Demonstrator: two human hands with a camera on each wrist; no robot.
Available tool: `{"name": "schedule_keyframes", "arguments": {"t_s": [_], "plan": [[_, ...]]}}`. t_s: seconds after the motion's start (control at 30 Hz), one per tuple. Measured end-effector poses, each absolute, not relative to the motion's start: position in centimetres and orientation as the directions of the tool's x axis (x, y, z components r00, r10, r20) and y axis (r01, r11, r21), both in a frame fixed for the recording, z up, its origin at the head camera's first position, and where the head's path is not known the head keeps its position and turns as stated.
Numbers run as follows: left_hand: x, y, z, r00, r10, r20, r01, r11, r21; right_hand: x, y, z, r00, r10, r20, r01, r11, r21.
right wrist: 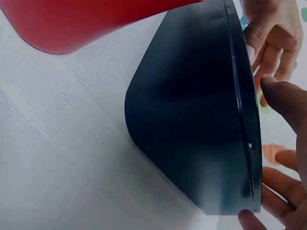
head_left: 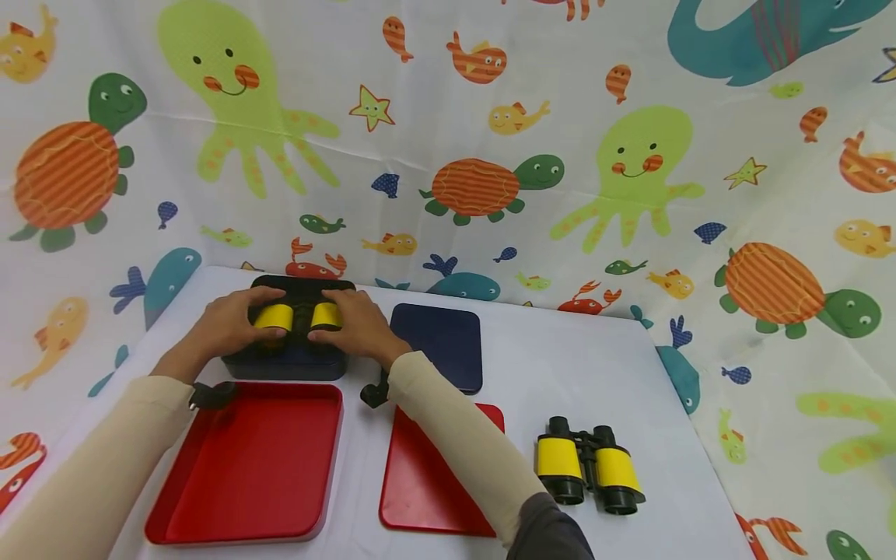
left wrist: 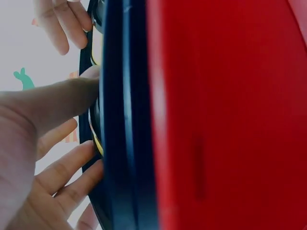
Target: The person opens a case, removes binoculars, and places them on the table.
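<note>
Toy binoculars point(head_left: 274, 317) with yellow barrels and black parts sit within the dark navy box point(head_left: 283, 370) at the back left. My left hand point(head_left: 227, 323) grips their left barrel, thumb on the near side and fingers on the far side. Around the right barrel, my right hand point(head_left: 364, 323) holds on in the same way. In the left wrist view the box wall point(left wrist: 129, 115) hides most of the binoculars, with slivers of yellow showing. From the right wrist, the box side point(right wrist: 192, 110) hides them, and right-hand fingers point(right wrist: 278, 189) lie near its rim.
A red open tray point(head_left: 248, 467) stands in front of the navy box. Right of them lie a navy lid point(head_left: 448, 342) and a red lid point(head_left: 427, 482), partly under my right forearm. Another pair of yellow-and-black binoculars point(head_left: 588, 467) lies at the right on the white table point(head_left: 560, 358).
</note>
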State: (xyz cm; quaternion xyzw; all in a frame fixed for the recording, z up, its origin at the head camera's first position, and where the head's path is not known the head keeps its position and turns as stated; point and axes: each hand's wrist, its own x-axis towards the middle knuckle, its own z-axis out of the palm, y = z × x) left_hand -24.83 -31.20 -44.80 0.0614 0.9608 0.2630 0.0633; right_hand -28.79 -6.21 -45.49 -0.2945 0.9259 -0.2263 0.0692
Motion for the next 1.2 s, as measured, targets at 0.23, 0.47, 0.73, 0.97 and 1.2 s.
{"name": "schedule_keyframes", "arguments": {"t_s": [0.23, 0.47, 0.73, 0.97, 1.2], "plan": [[-24.4, -30.8, -44.5, -0.983, 0.157, -0.092, 0.087, 0.850, 0.519, -29.1, -6.6, -45.9, -0.817, -0.576, 0.010, -0.528, 0.742, -0.413], [-24.2, -30.9, -44.3, -0.982, 0.169, -0.089, 0.097, 0.842, 0.531, -29.1, -6.7, -46.0, -0.806, -0.591, -0.003, -0.543, 0.742, -0.393], [-24.2, -31.4, -44.5, -0.976, 0.194, -0.096, 0.114, 0.839, 0.532, -29.4, -6.7, -45.6, -0.799, -0.600, -0.027, -0.540, 0.737, -0.407], [-24.6, -31.3, -44.5, -0.971, 0.222, -0.092, 0.162, 0.887, 0.432, -29.9, -6.8, -45.1, -0.787, -0.612, -0.074, -0.545, 0.747, -0.382], [-24.6, -31.2, -44.1, -0.965, 0.248, -0.086, 0.189, 0.884, 0.428, -30.4, -6.7, -45.0, -0.779, -0.622, -0.084, -0.549, 0.740, -0.390]]}}
